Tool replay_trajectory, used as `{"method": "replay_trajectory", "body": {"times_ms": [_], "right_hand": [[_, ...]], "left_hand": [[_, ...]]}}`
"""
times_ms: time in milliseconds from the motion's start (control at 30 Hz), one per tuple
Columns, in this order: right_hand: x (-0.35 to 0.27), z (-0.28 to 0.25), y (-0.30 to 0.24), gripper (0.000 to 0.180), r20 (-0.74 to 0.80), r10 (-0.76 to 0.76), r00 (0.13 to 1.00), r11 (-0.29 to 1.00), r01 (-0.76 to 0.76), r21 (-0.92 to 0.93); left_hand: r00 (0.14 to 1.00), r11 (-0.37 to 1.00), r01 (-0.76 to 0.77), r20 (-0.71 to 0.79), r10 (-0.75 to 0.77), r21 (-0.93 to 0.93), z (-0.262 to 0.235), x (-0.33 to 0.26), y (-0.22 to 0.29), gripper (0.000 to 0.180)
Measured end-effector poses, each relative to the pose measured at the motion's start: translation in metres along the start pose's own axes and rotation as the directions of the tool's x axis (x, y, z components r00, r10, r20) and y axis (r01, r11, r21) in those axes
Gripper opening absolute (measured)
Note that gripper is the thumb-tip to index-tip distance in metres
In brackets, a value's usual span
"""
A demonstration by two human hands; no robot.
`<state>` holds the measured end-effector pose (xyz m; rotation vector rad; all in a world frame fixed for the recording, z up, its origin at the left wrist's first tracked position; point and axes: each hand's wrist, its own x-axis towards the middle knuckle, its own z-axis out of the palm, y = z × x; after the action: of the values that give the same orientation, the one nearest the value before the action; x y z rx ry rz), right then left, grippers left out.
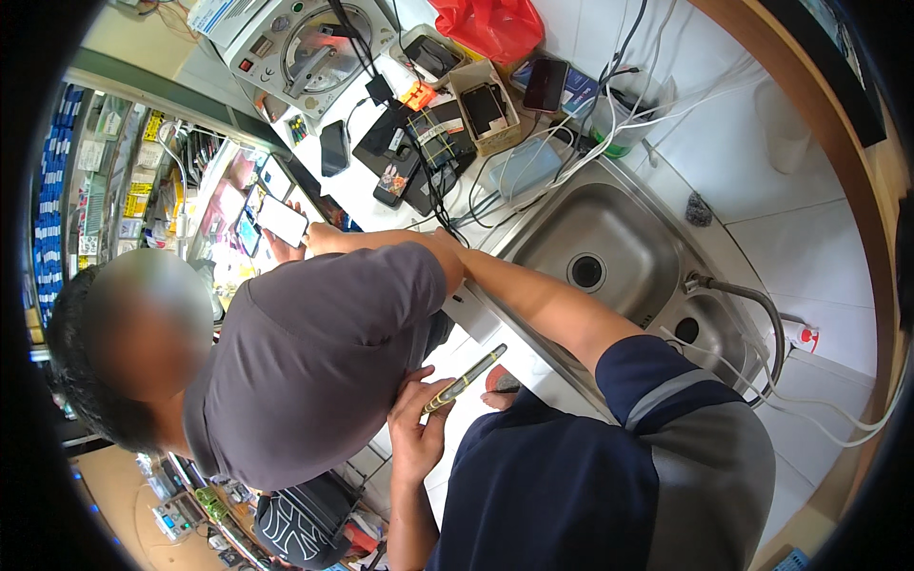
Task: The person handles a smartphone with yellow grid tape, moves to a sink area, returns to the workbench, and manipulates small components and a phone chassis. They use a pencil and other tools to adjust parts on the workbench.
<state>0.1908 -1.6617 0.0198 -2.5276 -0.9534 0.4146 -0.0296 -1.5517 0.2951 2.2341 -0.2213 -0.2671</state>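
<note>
My left hand [416,433] is shut on a slim phone with a gold edge [465,379], held edge-up in front of my dark blue shirt. My right forearm [533,300] reaches up-left past the steel sink [636,221]. Its hand is hidden behind the shoulder of another person in a grey shirt [314,362], who leans over the counter close on my left. That person's hand [290,246] holds a white-faced phone [283,221] over a display case.
The white counter behind the sink carries several phones, small boxes [486,109], tangled cables, a red plastic bag [490,27] and a white machine [305,48]. A curved tap [757,309] stands at the sink's right. A glass display case [143,171] fills the left; a black bag [305,523] lies below.
</note>
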Motion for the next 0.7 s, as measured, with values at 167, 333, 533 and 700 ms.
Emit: {"method": "replay_trajectory", "body": {"times_ms": [167,333,533,700], "right_hand": [[0.005,-0.008,0.003,0.033,0.008,0.012,1.000,1.000,-0.012,-0.008],[-0.005,-0.013,-0.001,0.023,-0.195,0.039,0.980,0.994,-0.018,0.109],[-0.016,-0.038,0.005,0.020,-0.384,0.177,0.906,0.898,0.011,0.440],[-0.055,-0.102,0.022,0.012,-0.331,0.353,0.875,0.371,0.193,0.908]], "left_hand": [[0.993,0.992,0.113,-0.025,-0.115,-0.061,-0.002,-0.011,-0.006,0.015],[0.996,0.997,0.075,-0.057,-0.075,-0.004,0.000,-0.018,-0.005,0.013],[0.998,0.997,0.021,-0.057,-0.017,0.077,0.006,-0.025,0.000,0.014],[0.999,0.998,0.049,0.012,-0.049,-0.040,0.010,-0.031,-0.004,0.016]]}}
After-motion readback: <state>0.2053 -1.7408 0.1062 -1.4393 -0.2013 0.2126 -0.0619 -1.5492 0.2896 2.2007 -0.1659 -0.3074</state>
